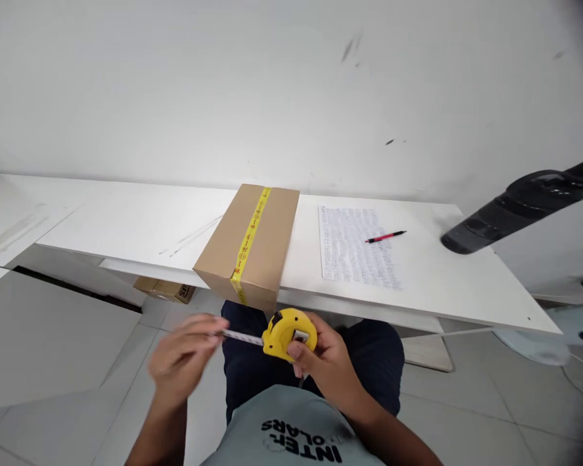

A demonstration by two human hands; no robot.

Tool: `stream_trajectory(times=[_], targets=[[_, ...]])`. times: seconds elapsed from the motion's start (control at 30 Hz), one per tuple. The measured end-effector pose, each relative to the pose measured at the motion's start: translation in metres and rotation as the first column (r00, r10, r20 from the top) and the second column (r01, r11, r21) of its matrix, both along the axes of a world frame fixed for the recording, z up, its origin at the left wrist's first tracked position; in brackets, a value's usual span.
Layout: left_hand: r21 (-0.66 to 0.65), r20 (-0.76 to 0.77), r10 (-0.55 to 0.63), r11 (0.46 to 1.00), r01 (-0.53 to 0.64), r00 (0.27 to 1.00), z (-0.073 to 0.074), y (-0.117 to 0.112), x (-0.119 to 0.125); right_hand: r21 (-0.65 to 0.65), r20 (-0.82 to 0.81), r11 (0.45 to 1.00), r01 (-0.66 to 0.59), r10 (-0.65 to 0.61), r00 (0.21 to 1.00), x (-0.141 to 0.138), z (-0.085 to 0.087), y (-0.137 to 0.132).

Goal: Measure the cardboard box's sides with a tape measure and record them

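Observation:
A yellow tape measure [282,331] is gripped in my right hand [323,359], with the thumb lying across its side. A short length of white blade [243,336] comes out of the case toward the left. Its end is pinched between the fingers of my left hand [187,353], which is slightly blurred. Both hands are above my lap, in front of the table edge. Just beyond them a closed cardboard box [252,239], sealed with printed yellow tape, rests on the table and reaches its front edge. Neither hand touches the box.
On the white table [140,213] lies a sheet of handwritten paper [347,246] with a red and black pen [386,237]. A dark bottle [510,210] stands at the right end. Below the tabletop, another carton [162,288] sits at the left. A white wall rises behind.

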State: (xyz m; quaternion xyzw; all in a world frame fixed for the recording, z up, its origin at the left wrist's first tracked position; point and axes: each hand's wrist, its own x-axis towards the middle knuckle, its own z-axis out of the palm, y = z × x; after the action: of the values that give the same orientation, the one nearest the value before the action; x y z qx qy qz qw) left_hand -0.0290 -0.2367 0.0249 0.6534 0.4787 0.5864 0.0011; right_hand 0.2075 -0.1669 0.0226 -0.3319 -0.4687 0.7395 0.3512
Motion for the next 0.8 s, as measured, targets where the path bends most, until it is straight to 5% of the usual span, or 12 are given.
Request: stream_trajectory(times=[0.07, 0.13, 0.23, 0.33, 0.43, 0.57, 0.7, 0.8], targets=[[0.091, 0.160, 0.256, 0.958, -0.272, 0.953, -0.006, 0.009, -0.035, 0.102, 0.021, 0.984, 0.143, -0.146, 0.989, -0.004, 0.003, 0.003], [0.046, 0.341, 0.371, 0.911, -0.410, 0.864, -0.009, 0.027, -0.076, 0.244, 0.016, 0.913, 0.327, -0.341, 0.940, -0.006, 0.003, 0.007], [-0.028, 0.462, 0.349, 0.925, -0.380, 0.816, -0.011, 0.061, -0.130, 0.417, -0.027, 0.742, 0.525, -0.567, 0.823, -0.008, -0.001, 0.018], [-0.085, 0.503, 0.274, 0.959, -0.269, 0.819, -0.016, 0.093, -0.160, 0.482, -0.065, 0.639, 0.600, -0.656, 0.752, -0.005, -0.007, 0.037], [-0.075, 0.505, 0.213, 0.976, -0.204, 0.836, -0.022, 0.111, -0.165, 0.499, -0.097, 0.586, 0.638, -0.694, 0.713, -0.001, -0.013, 0.053], [-0.023, 0.430, 0.136, 0.990, -0.140, 0.893, -0.021, 0.111, -0.145, 0.591, -0.044, 0.591, 0.549, -0.657, 0.753, -0.005, -0.019, 0.057], [0.029, 0.208, 0.018, 0.999, -0.025, 0.978, -0.020, 0.099, -0.111, 0.705, -0.018, 0.556, 0.440, -0.606, 0.795, -0.017, -0.024, 0.052], [-0.028, 0.006, 0.056, 0.998, -0.055, 0.998, -0.022, 0.090, -0.095, 0.708, -0.013, 0.544, 0.451, -0.628, 0.778, -0.021, -0.023, 0.052]])
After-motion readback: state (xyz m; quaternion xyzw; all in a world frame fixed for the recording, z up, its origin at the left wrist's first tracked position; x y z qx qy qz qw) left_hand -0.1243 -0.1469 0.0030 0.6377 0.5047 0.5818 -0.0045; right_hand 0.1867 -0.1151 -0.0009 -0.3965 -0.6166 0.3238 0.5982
